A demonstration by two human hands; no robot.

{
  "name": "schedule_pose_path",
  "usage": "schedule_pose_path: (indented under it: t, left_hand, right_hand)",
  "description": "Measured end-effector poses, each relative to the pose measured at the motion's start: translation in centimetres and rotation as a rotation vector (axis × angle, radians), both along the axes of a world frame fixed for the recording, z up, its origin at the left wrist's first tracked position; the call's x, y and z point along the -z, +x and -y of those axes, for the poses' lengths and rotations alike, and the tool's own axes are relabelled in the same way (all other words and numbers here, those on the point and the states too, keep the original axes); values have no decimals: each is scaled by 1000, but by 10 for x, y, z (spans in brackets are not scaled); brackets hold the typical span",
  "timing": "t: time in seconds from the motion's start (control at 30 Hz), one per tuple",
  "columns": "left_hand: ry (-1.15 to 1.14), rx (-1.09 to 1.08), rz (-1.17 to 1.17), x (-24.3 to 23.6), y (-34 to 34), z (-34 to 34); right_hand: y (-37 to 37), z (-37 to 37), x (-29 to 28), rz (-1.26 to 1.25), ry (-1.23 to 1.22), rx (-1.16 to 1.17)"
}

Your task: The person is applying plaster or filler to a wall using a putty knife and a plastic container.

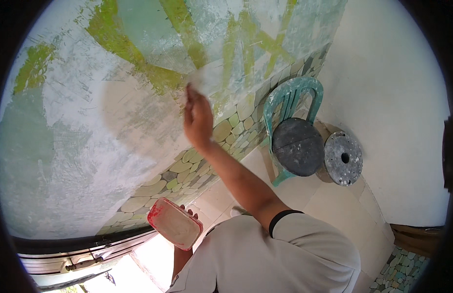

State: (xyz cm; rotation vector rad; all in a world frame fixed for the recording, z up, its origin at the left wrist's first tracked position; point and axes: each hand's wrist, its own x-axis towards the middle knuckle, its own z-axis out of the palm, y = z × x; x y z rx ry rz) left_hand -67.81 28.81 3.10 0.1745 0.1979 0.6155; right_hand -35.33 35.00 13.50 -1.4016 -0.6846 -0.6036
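My right hand (199,119) reaches up to the wall (70,112), its fingers closed around what looks like a putty knife (198,78). The blade is smeared by motion and appears to lie at the wall's face, over a yellow-green painted stroke (163,75). White filler is spread across much of the painted surface. Lower down, my left hand (191,212) supports a shallow red-rimmed rectangular tub (156,211) from beneath. Pale paste coats the inside of the tub. Only the fingertips of this hand show past the tub's edge.
A green plastic chair (272,105) stands to the right, a round dark paint-spotted disc (297,146) on its seat. Beside it is a round grey stool (352,163) with a central hole. Pebble-like stone cladding (187,166) lines the wall's base. A door handle (85,263) shows lower left.
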Motion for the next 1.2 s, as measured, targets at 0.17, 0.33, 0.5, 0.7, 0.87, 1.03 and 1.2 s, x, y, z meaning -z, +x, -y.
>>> schedule_pose_path:
  t: [0.17,0.33,0.5,0.7,0.87,1.03,1.2]
  left_hand:
    - [11,-19,-13,10,-10,-9]
    - [174,32,170,26,-25,-18]
    - [159,19,186,35,-39,-18]
    - [95,9,137,48,-48,-22]
    - [123,25,191,38,-43,-24]
    - [119,41,203,45,-45,-26]
    - [119,-29,138,44,-46,-21]
  right_hand:
    - [-27,20,6,-107,0,-303]
    - [47,50,8,-344,336,-278]
    - [84,42,13,-326,340,-267]
    - [23,24,11,-338,290,-482]
    - [45,41,-27,-252,328,-351]
    - [41,21,-62,-4,114,-14]
    - [-27,14,-50,84,-82,-210]
